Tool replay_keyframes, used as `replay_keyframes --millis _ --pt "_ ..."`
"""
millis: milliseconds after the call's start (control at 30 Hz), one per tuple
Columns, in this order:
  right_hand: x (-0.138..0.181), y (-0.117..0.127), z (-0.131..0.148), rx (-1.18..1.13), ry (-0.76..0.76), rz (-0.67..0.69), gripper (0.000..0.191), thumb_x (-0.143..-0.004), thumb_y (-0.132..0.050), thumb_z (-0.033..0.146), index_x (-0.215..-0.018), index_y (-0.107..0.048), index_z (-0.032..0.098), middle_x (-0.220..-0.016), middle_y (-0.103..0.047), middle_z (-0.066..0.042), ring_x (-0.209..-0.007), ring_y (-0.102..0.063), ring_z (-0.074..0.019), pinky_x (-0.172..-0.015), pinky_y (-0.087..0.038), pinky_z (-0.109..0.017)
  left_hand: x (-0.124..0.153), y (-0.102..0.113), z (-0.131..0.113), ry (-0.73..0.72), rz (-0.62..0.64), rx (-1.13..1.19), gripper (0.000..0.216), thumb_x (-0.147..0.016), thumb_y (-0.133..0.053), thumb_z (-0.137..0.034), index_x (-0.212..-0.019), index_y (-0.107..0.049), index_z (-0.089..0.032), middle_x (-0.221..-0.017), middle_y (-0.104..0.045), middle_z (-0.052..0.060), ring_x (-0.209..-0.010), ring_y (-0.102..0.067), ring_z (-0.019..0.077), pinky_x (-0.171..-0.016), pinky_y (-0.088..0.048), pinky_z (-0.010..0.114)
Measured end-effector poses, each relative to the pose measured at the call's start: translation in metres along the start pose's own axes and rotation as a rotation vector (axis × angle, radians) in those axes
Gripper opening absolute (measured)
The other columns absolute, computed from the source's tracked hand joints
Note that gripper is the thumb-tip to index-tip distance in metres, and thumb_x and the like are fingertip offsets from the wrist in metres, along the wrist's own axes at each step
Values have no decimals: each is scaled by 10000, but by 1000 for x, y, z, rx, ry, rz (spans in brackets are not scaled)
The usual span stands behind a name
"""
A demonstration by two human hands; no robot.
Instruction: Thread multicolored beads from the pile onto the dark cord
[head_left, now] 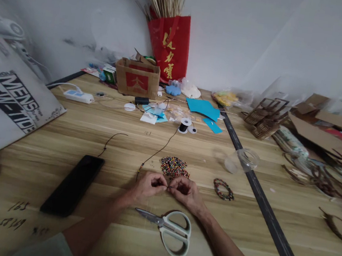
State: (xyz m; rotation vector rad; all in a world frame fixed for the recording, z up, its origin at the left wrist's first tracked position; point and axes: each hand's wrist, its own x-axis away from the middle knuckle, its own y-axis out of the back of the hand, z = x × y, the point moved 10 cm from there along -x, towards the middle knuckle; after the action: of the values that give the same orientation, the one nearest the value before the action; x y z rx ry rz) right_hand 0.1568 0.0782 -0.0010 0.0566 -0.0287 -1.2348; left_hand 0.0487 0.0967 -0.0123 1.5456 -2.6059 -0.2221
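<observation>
My left hand (151, 185) and my right hand (185, 191) meet fingertip to fingertip, each closed in a pinch. A black cord (159, 150) with a few small beads threaded on it (141, 167) runs from a spool (184, 125) down to my left hand, which pinches it. Something tiny and dark sits at my right fingertips, too small to name. Just beyond the hands lies a pile of multicoloured beads (173, 166). To the right rests a beaded bracelet (223, 189). Scissors (171, 230) with pale handles lie below the hands.
A black phone (73, 185) and a short dark cord (106, 143) lie at left. A clear plastic cup (241, 161) is on its side at right, by a dark strip (268, 210). Behind stand a cardboard box (137, 78) and a red bag (171, 47).
</observation>
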Motion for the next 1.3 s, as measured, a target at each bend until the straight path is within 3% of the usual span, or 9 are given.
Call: replay_keyframes --millis 667,1300 --pt "-1 -1 -2 0 -12 14 354 -723 -714 493 -747 -597 160 -632 -546 17 -548 -461 -88 -516 -363 -213 -2 -3 -1 10 45 64 169 -680 -661 -297 -678 -641 -129 -647 -616 19 -606 -523 113 -575 -397 212" --pt "-2 -2 -2 -5 -9 24 347 -722 -715 486 -734 -600 159 -625 -556 13 -546 -470 -90 -517 -365 -215 -1 -3 0 -8 37 63 159 -707 -662 -272 -700 -648 -114 -659 -619 20 -618 -528 110 -578 -403 208"
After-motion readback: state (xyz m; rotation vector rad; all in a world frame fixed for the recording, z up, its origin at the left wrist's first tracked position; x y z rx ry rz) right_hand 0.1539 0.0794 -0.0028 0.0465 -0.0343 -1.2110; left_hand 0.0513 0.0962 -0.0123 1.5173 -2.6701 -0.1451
